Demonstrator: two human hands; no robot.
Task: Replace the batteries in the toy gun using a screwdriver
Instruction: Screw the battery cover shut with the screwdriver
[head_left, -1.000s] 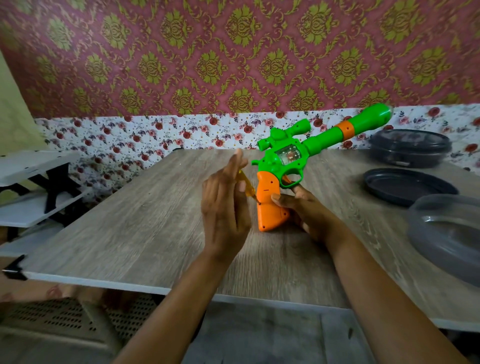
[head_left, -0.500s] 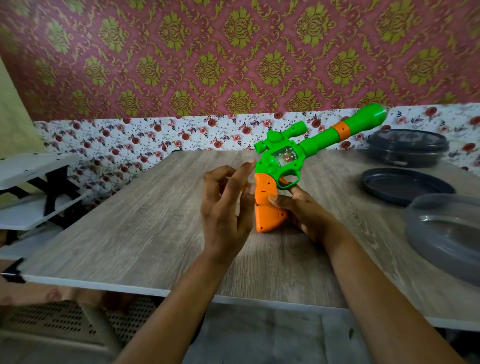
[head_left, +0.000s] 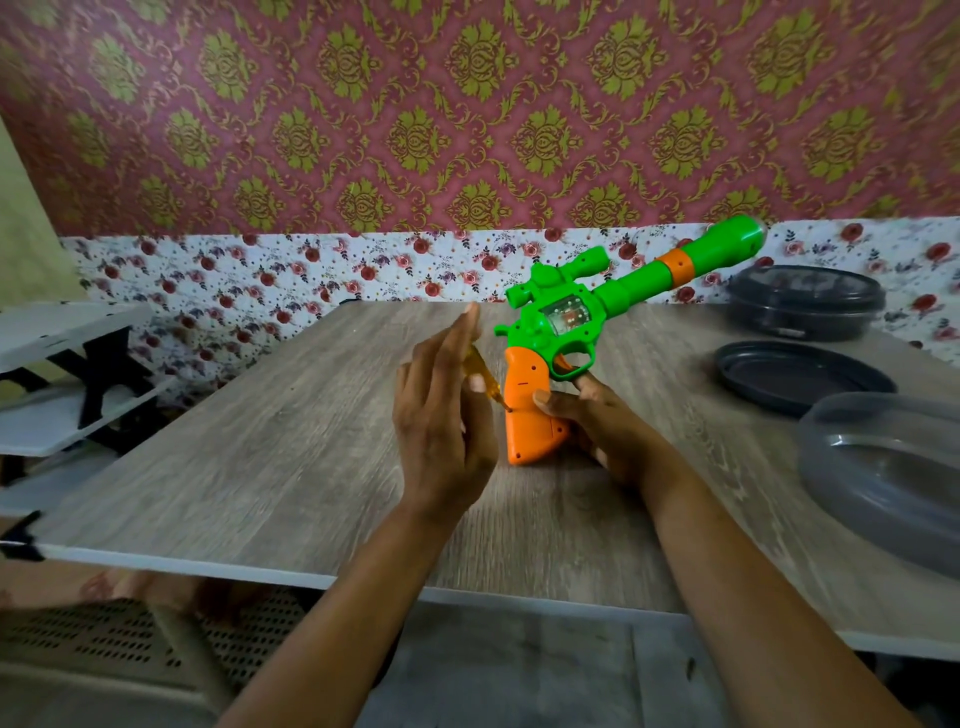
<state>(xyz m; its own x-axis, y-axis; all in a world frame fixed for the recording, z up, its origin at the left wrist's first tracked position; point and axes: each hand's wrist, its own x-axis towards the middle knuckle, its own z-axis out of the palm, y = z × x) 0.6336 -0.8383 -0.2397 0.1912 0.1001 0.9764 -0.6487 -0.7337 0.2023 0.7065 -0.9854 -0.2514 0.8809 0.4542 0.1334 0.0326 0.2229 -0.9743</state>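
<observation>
1. Looking down from the head camera, I see the wooden table (head_left: 260, 467) fill the middle, its near edge crossing at 6 o'clock.
2. A clear grey tub (head_left: 883, 467) at 3 o'clock is cut off by the frame.
3. The toy gun (head_left: 571, 317) stands on its orange grip just right of centre, barrel aimed toward 2 o'clock. I cannot read the small marks on the grip.
4. The right hand (head_left: 597, 431) grips that orange part from 4 o'clock, thumb across the front, fingers mostly hidden behind.
5. The left hand (head_left: 441, 415), fingers straight, pinches the screwdriver (head_left: 480, 371) with its thumb and hides most of the yellow handle.
6. The screwdriver's tip touches the grip's 9 o'clock edge.
</observation>
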